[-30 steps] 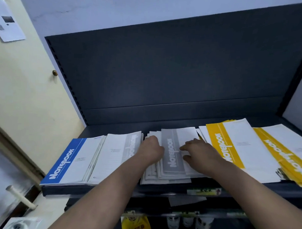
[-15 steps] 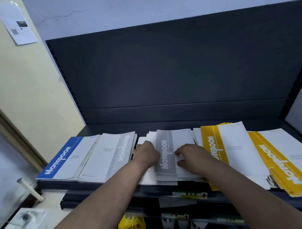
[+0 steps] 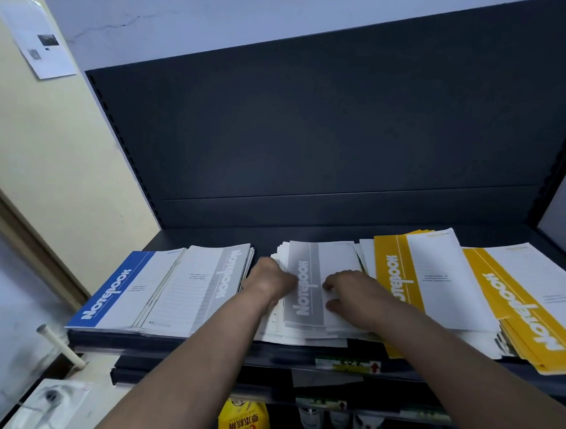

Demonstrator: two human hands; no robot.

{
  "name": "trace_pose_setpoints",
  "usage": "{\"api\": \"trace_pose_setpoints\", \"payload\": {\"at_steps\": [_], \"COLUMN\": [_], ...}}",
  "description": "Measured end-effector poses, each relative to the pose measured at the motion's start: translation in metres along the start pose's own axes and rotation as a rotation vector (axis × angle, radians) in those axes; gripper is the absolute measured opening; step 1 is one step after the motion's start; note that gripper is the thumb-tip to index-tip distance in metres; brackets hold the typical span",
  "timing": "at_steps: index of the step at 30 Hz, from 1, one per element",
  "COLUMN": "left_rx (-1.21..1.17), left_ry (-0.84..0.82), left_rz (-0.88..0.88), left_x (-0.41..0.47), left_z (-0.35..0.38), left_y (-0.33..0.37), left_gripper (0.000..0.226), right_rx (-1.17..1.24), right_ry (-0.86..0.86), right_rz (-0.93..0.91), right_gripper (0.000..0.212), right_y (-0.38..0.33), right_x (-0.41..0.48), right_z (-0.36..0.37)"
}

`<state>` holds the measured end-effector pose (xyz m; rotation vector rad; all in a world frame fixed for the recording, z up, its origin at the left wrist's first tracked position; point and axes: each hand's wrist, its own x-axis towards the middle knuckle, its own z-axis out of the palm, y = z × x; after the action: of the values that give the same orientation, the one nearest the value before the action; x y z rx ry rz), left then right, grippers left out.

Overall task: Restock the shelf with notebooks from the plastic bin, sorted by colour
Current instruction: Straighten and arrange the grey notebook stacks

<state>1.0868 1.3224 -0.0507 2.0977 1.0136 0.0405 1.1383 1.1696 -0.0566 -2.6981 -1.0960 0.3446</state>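
Observation:
A dark shelf carries rows of notebooks lying flat. A stack of grey-striped notebooks lies in the middle. My left hand presses against its left edge with fingers curled. My right hand rests flat on the stack's right half, fingers touching the top cover. A blue-striped notebook lies at the far left, with another grey-striped pile beside it. Two yellow-striped piles, one at centre right and one at far right, fill the right end. The plastic bin is out of view.
The shelf's dark back panel rises behind the notebooks. Lower shelves hold a yellow packet and small bottles. A cream wall with a pinned paper stands to the left, and a white rod sticks out below.
Both hands stay on the middle grey-striped stack, pushing it slightly further back and squarer. The camera has shifted a little leftward and upward.

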Motion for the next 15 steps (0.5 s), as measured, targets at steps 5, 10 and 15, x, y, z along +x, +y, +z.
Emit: {"api": "trace_pose_setpoints", "payload": {"at_steps": [5, 10, 15], "left_rx": [-0.198, -0.017, -0.229], "left_ry": [-0.013, -0.036, -0.039], "left_rz": [0.029, 0.129, 0.16], "left_x": [0.005, 0.0, -0.004], "left_z": [-0.01, -0.013, -0.02], "left_y": [0.006, 0.016, 0.014], "left_gripper": [0.024, 0.033, 0.042], "right_rx": [0.029, 0.03, 0.213], "right_ry": [-0.005, -0.002, 0.114], "right_rz": [0.012, 0.029, 0.062], "right_gripper": [0.041, 0.043, 0.078], "right_y": [0.0, 0.001, 0.007], "right_x": [-0.001, 0.0, -0.002], "right_z": [-0.002, -0.003, -0.002]}}
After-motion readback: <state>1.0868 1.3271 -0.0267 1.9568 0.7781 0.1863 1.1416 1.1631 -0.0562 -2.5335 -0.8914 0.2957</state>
